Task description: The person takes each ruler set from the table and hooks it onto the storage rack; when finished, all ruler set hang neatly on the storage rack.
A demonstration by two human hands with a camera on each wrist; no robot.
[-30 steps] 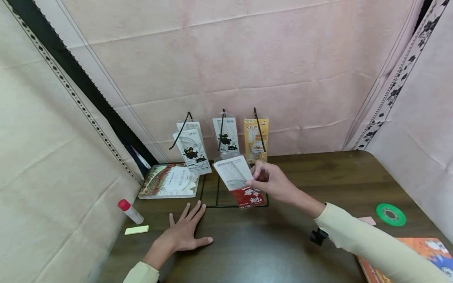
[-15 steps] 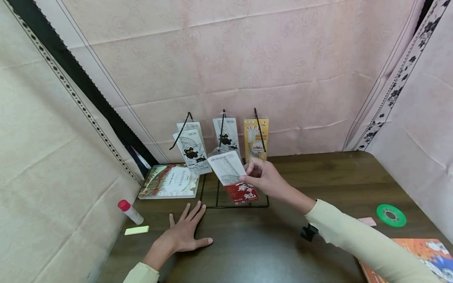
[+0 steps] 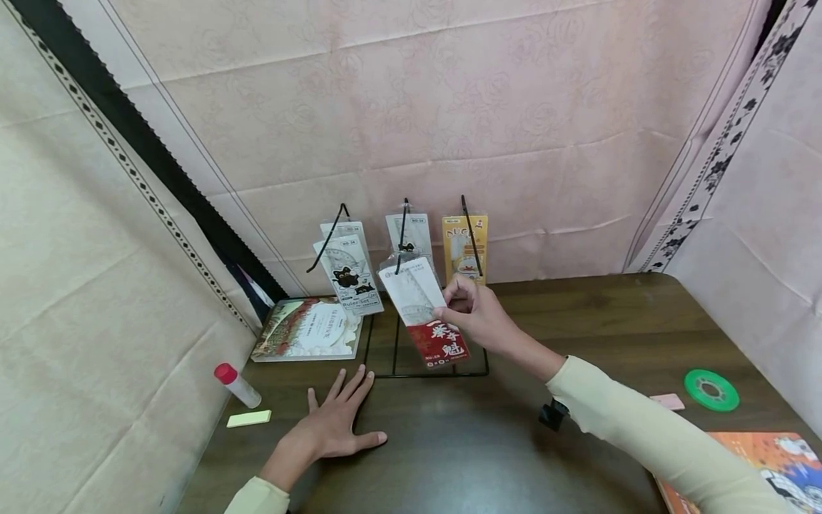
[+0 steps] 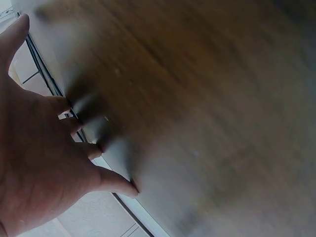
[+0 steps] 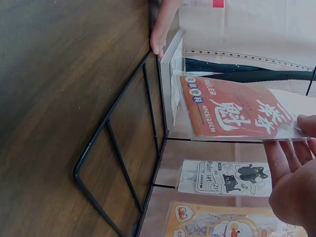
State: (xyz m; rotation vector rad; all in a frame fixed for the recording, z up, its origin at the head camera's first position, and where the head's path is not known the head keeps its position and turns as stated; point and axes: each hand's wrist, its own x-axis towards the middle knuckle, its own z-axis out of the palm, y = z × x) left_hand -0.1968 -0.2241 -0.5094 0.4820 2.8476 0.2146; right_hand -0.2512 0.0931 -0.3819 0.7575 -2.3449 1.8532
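My right hand pinches the right edge of a red-and-white ruler set packet between thumb and fingers. Its clear top flap is at the tip of the middle black hook, which overlaps it in the head view. In the right wrist view the packet shows "RULER" and "4PCS/20CM" lettering. Behind it, a ruler set with a black cat hangs on the same hook, partly hidden. My left hand rests on the table with fingers spread, just in front of the rack's base.
White ruler sets hang on the left hook, a yellow packet on the right one. A book lies by the rack. Left are a glue stick and a pale yellow strip; right, a green disc and an orange book.
My right hand has moved left and up with the packet, bringing its top flap onto the middle hook's tip. My left hand has stayed in place.
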